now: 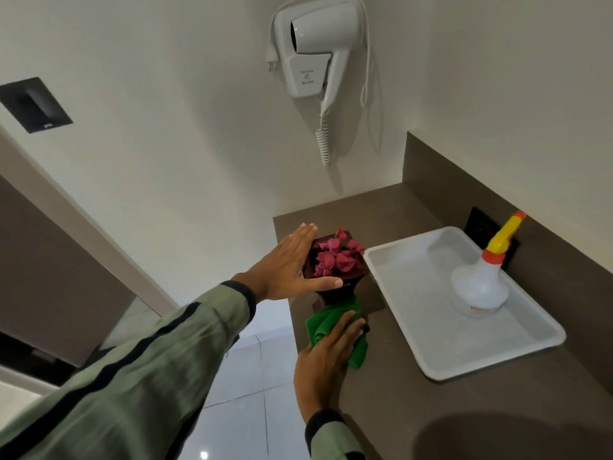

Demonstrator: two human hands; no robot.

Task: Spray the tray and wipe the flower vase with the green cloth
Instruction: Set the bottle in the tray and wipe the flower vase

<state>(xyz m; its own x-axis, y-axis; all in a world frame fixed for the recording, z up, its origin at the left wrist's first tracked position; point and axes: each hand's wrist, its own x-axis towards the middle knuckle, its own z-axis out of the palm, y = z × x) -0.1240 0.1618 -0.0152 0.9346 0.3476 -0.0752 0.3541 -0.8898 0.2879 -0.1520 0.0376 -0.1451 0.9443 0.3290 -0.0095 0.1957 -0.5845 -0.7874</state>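
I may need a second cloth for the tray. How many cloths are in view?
1: the green cloth, pressed by the right hand against the base of the flower vase. None other is visible.

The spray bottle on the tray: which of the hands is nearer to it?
The right hand, pressing the green cloth against the flower vase's base. The left hand rests on the vase's far side from the spray bottle.

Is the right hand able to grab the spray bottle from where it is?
Probably yes. The right hand is busy pressing the green cloth against the vase, but the spray bottle stands upright in the tray just to its right, with nothing between them.
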